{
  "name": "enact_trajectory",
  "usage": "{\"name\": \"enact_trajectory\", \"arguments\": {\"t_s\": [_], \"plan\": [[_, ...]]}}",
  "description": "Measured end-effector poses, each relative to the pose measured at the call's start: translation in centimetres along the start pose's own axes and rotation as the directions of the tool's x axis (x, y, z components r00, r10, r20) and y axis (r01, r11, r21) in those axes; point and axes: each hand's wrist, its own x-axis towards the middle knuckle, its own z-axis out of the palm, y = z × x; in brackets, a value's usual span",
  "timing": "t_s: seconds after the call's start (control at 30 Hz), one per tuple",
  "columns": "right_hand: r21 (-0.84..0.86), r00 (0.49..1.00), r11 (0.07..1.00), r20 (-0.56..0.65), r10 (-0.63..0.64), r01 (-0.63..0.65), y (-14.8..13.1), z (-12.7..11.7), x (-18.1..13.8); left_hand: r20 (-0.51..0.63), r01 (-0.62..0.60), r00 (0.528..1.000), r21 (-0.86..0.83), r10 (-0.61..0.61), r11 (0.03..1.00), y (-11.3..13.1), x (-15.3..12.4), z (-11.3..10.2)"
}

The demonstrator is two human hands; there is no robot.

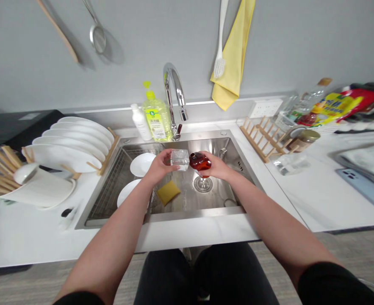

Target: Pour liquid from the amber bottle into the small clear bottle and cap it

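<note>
Over the sink (199,214), my left hand (159,167) is closed around a small clear glass container (180,158). Held level with it, close on the right, is a dark red-amber glass bottle (200,162) with its open mouth turned toward the container. The fingers of my right hand (217,166) wrap round this bottle from the right side. Whether the two glass pieces touch, I cannot tell. Below them, a yellow sponge (168,192) lies on the sink floor beside the drain (203,185). White dishes (142,164) sit in a wire rack at the sink's left.
Behind the sink stand the faucet (173,91), a dish soap bottle (156,118) and a white bottle (141,123). Plates (69,146) and a utensil holder (43,190) are on the left. A wooden rack (263,137), jars (304,140) and a phone (361,186) occupy the right.
</note>
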Motion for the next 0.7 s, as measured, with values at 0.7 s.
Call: {"name": "enact_trajectory", "arguments": {"t_s": [0.7], "plan": [[-0.121,0.999,0.992,0.032,0.024,-0.020,-1.0,-0.2,-0.1,0.033,0.003,0.999,0.094,-0.006,0.996,-0.1,-0.2,-0.1]]}}
